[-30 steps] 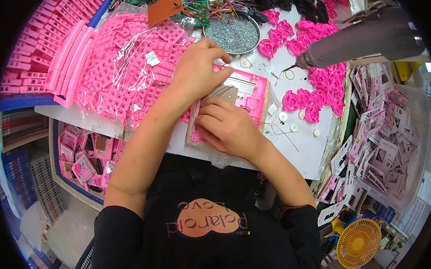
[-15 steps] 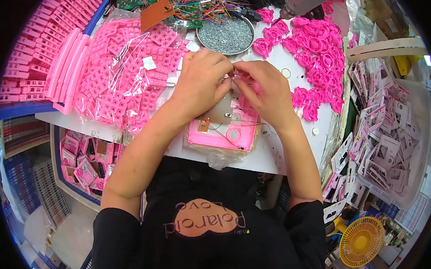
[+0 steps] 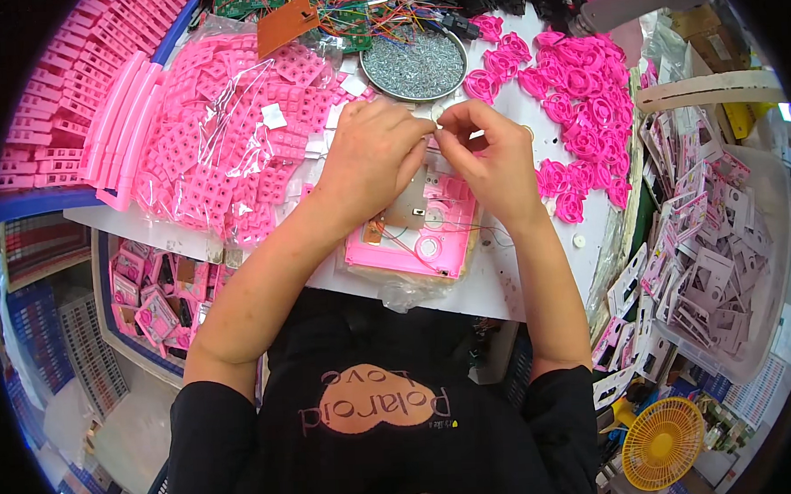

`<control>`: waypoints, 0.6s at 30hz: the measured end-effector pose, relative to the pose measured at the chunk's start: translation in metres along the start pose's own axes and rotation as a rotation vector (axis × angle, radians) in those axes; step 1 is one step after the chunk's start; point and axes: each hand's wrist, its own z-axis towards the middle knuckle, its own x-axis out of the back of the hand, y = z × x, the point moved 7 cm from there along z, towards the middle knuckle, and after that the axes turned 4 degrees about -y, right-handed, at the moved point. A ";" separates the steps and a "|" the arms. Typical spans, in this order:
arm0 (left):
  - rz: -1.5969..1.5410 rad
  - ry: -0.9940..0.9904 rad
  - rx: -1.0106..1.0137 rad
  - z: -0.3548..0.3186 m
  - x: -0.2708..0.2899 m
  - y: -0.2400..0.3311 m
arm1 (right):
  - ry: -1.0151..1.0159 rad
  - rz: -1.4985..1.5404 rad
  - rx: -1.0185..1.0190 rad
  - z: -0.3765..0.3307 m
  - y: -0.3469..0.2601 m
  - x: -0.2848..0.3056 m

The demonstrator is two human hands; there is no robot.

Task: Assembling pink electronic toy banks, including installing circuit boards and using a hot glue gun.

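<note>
A pink plastic housing [image 3: 451,244] lies on a brownish pad in front of me, with a grey-brown circuit board [image 3: 400,213] and thin wires inside it. Over its far edge my left hand [image 3: 375,151] is closed, fingertips pressed together. My right hand [image 3: 495,159] meets it there, thumb and index finger pinched into a ring. What lies between the fingertips is too small to make out. Part of the housing is hidden beneath both hands. Just beyond them stands a round dish [image 3: 416,68] heaped with small metal screws.
Bagged pink button parts [image 3: 223,140] lie at left, near stacked pink casings [image 3: 79,75]. Pink ring-shaped parts [image 3: 583,97] cover the right side. Green circuit boards [image 3: 350,15] with wires sit at the back. A grey arm [image 3: 641,2] reaches in at upper right. A clear bin [image 3: 760,302] holds printed cards.
My right thumb and index finger have curled into a ring-shaped pinch, and the fingertips have shifted slightly. The grey arm at upper right has moved to the right.
</note>
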 end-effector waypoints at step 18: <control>-0.116 -0.206 0.005 0.005 0.000 -0.002 | -0.247 -0.597 0.148 -0.066 -0.037 -0.026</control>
